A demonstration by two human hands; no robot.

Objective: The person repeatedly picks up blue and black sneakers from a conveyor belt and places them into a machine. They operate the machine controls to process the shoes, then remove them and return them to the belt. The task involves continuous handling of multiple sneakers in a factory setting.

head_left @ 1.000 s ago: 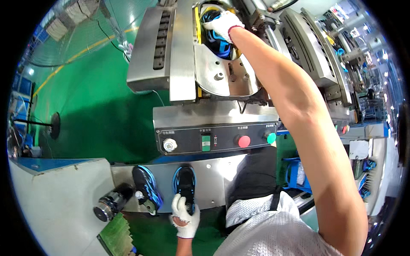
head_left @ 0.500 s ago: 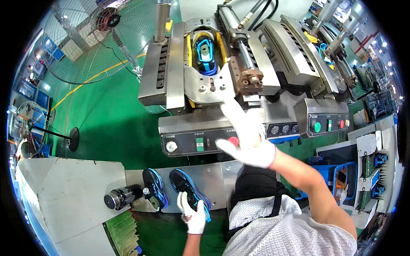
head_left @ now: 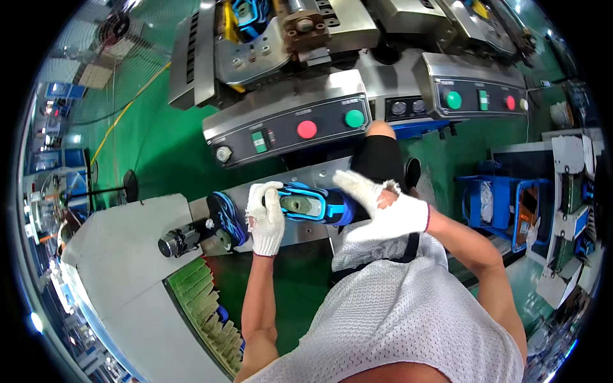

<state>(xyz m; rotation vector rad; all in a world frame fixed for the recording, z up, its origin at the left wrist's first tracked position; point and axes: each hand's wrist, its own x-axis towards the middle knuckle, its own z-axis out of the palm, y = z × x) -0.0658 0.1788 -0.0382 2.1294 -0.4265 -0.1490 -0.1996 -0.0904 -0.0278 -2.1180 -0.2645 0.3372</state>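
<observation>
A black and blue shoe (head_left: 332, 210) lies sideways above the metal shelf (head_left: 305, 237), its opening turned up and a grey-green last (head_left: 300, 204) inside it. My left hand (head_left: 265, 216), in a white work glove, grips the shoe's left end with the thumb and fingers closed on it. At the other end, my gloved right hand (head_left: 386, 207) is open, fingers and thumb spread, close beside the shoe; whether it touches cannot be told. A second black and blue shoe (head_left: 225, 217) rests on the shelf left of my left hand.
Ahead stands a metal press (head_left: 255, 60) with another shoe (head_left: 246, 16) in it. Its control panel (head_left: 287, 127) has red and green buttons. A black and silver cylindrical device (head_left: 182, 241) sits by the grey tabletop (head_left: 128, 255). Blue crates (head_left: 504, 207) stand at right.
My right hand has come down from the press to the shoe. My left hand has lifted and turned that shoe from standing on the shelf. The view has tilted downward.
</observation>
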